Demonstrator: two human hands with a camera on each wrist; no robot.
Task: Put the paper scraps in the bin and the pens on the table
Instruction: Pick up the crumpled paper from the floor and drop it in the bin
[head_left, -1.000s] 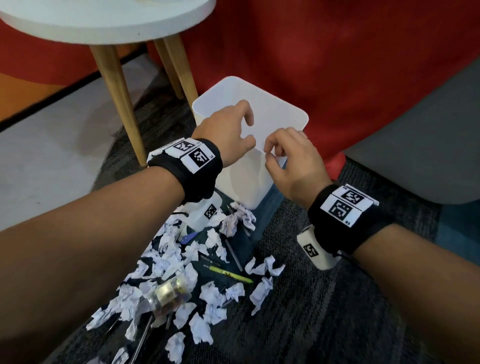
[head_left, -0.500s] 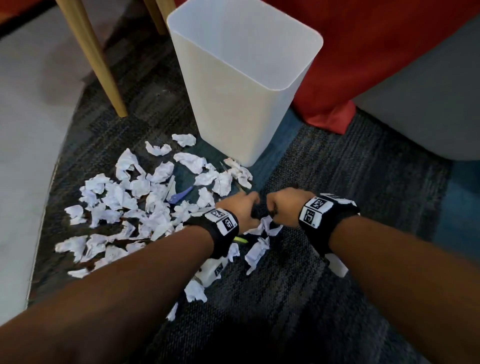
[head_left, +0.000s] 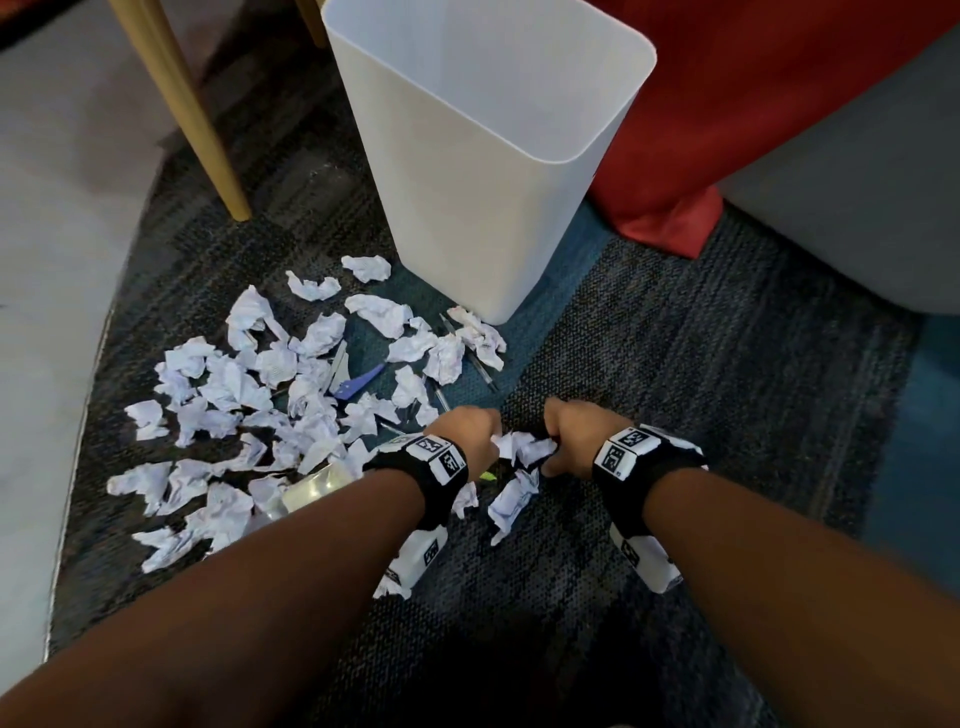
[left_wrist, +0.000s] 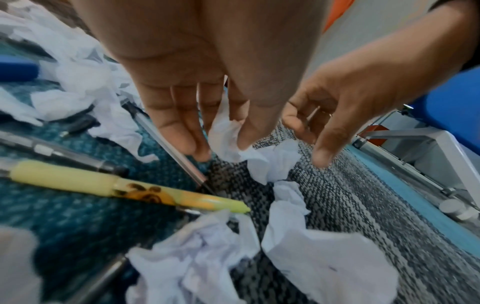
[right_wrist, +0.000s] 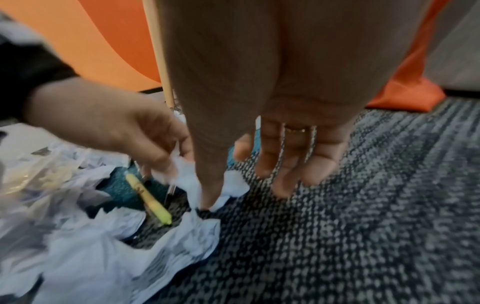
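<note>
Paper scraps lie strewn over the carpet in front of the bin, most of them to the left of our hands, with one crumpled scrap directly between the two hands and another just below it, nearer to us. Our left hand sits at the right edge of the pile; in its wrist view the fingers point down and pinch a corner of that scrap. Our right hand comes in from the other side, thumb down on the same paper and the other fingers hanging just above the carpet, not yet curled round anything we can make out. So the left hand has the scrap and the right is merely touching it.

Pens lie mixed in with the paper: a yellow pen just left of the left hand, its long axis running left to right and its tip close to the loose scraps, and a clear pen slanting under the left fingers. We judge the left hand to be nearer both. The bin stands beyond the hands, away from us, open top up, so the gathered paper has to go up and forward.
</note>
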